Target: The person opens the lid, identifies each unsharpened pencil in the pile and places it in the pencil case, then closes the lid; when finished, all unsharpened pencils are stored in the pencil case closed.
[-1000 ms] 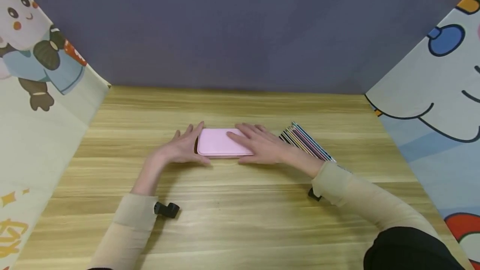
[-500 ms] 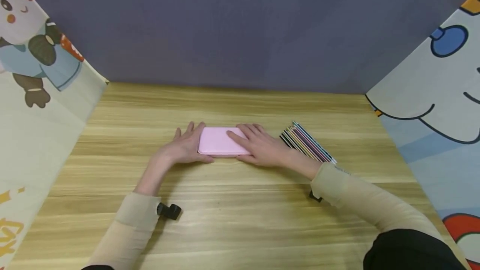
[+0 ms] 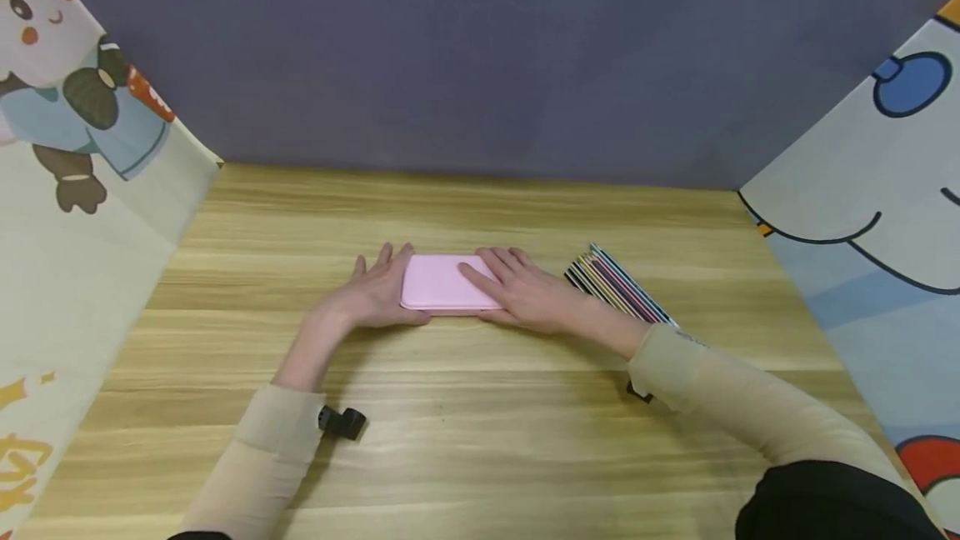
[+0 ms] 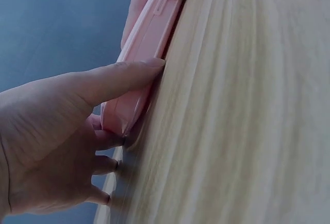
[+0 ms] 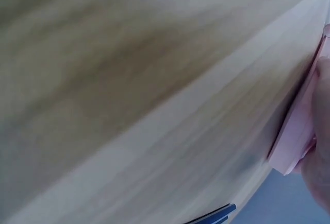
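Note:
A flat pink case (image 3: 442, 282) lies shut on the wooden table (image 3: 480, 432). My left hand (image 3: 371, 294) cups its left end. In the left wrist view the thumb (image 4: 118, 77) presses along the case's (image 4: 147, 33) front edge and the fingers curl round the end. My right hand (image 3: 525, 294) covers the right part, with fingers laid over the lid and thumb at the front edge. The right wrist view shows only a corner of the case (image 5: 296, 136) beside the hand.
A fanned bundle of coloured pencils (image 3: 618, 286) lies just right of my right hand. Cartoon-printed cloth walls (image 3: 67, 215) stand at both sides and a dark wall at the back. Bare tabletop lies in front of the case.
My left hand has drawn in closer against the case's left end. The right hand and the case have hardly moved.

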Action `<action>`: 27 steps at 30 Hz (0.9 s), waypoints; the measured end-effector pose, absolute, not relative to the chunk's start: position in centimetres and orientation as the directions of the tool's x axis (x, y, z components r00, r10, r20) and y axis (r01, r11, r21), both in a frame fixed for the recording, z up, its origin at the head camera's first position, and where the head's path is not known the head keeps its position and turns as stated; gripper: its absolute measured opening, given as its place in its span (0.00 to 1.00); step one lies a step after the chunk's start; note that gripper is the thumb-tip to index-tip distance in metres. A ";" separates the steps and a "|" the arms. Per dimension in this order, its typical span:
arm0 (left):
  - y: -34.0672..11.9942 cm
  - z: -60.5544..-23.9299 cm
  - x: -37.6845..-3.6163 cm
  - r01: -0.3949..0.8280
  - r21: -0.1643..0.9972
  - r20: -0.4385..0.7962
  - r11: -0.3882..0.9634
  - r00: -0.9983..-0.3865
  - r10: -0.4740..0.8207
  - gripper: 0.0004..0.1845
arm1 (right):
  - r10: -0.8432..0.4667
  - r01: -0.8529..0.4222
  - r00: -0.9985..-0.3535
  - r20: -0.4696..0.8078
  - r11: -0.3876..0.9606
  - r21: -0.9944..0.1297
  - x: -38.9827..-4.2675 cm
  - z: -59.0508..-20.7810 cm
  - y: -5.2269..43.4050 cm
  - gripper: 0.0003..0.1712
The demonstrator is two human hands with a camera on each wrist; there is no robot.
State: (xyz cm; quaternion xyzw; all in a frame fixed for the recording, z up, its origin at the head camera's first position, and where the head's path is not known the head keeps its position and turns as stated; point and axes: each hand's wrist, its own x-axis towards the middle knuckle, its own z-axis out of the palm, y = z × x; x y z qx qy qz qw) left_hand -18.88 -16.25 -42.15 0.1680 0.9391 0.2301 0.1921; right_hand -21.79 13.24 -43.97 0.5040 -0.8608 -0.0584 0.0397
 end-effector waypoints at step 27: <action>-16.2 -42.0 -18.8 0.222 0.483 -0.280 0.847 -0.877 0.390 0.64 | -0.891 -0.855 -0.452 0.040 0.445 0.264 -21.6 -44.5 13.2 0.40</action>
